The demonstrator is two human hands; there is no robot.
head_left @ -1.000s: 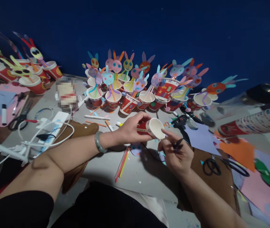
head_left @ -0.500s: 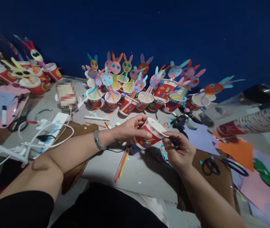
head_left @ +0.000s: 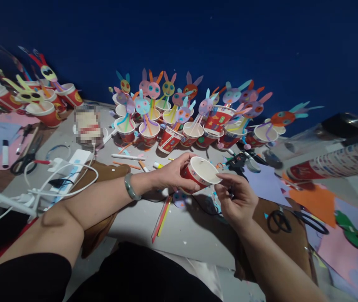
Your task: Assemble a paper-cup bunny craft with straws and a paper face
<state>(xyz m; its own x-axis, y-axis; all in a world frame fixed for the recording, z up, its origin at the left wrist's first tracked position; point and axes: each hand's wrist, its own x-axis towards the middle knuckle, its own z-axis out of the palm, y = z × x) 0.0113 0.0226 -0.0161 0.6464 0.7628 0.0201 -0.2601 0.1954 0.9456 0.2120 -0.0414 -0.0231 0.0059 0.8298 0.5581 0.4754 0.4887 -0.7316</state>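
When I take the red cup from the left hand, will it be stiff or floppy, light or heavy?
The red cup is probably light, because it looks thin-walled and hollow. It may be fairly stiff, though a hard squeeze could dent it, since it looks round while the left hand grips it.

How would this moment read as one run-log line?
Left hand: holding red paper cup | Right hand: at its rim | Nearby: straws, rabbit-topped cups

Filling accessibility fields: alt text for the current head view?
A person's left hand holds a tilted red paper cup, their right hand beside it. Behind, red cups with long-eared paper figures cluster near a blue wall; thin strips lie closer.
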